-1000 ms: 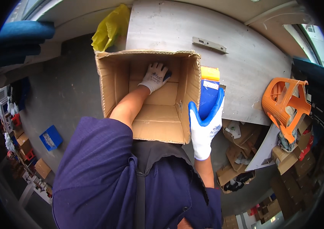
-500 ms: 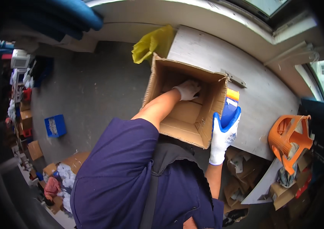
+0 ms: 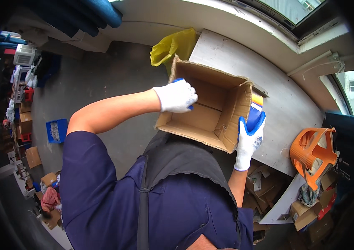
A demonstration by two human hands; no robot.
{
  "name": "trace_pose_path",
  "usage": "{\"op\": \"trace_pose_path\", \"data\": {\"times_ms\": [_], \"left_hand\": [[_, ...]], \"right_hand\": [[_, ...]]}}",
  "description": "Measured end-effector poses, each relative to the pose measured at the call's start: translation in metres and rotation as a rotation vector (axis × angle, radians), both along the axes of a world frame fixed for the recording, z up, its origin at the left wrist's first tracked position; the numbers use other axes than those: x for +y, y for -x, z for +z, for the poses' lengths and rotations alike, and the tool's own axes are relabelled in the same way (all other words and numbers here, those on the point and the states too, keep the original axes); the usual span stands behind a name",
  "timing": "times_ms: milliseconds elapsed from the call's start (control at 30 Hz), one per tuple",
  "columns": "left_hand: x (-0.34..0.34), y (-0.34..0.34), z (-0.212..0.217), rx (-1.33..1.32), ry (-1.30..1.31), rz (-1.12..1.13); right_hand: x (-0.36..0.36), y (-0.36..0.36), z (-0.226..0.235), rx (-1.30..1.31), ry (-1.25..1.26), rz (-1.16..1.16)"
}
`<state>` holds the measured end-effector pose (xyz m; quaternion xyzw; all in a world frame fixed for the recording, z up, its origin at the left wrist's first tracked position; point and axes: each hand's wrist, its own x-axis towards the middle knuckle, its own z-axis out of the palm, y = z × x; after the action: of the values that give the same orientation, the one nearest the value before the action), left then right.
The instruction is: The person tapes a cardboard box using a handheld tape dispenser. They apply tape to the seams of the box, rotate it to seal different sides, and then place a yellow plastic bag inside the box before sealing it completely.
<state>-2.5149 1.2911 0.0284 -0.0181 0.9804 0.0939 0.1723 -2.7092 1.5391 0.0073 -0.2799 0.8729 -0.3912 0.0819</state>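
Observation:
An open cardboard box [image 3: 204, 113] stands tilted toward me at the near edge of the grey table, and the part of its inside that shows looks bare. My left hand [image 3: 176, 96], in a white glove with a blue palm, is closed over the box's left rim; what it holds, if anything, is hidden. On the box's right side, my right hand [image 3: 250, 139] wears a matching glove. Its thumb lies along the cardboard, and its fingers curve around a blue package with an orange end [image 3: 255, 111].
A yellow plastic bag [image 3: 170, 48] hangs at the table's far left corner. On the right sits an orange plastic stool [image 3: 312, 154] on its side, near several cartons. A blue bin [image 3: 56, 131] rests on the floor at left. Windows line the far wall.
My left hand has come up out of the box and moved left to its rim, now closed. The right hand keeps its place beside the box, with the blue package.

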Motion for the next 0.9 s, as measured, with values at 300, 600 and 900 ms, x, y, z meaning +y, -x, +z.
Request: {"op": "trace_pose_path", "data": {"times_ms": [300, 600, 900], "left_hand": [[-0.028, -0.027, 0.002, 0.248, 0.027, 0.237], [-0.08, 0.012, -0.008, 0.42, 0.238, 0.581], [-0.102, 0.031, -0.021, 0.432, 0.249, 0.665]], "right_hand": [[-0.015, -0.009, 0.014, 0.075, -0.024, 0.035], [-0.02, -0.007, 0.002, 0.106, -0.041, -0.001], [-0.015, -0.001, -0.014, 0.095, 0.014, 0.022]]}}
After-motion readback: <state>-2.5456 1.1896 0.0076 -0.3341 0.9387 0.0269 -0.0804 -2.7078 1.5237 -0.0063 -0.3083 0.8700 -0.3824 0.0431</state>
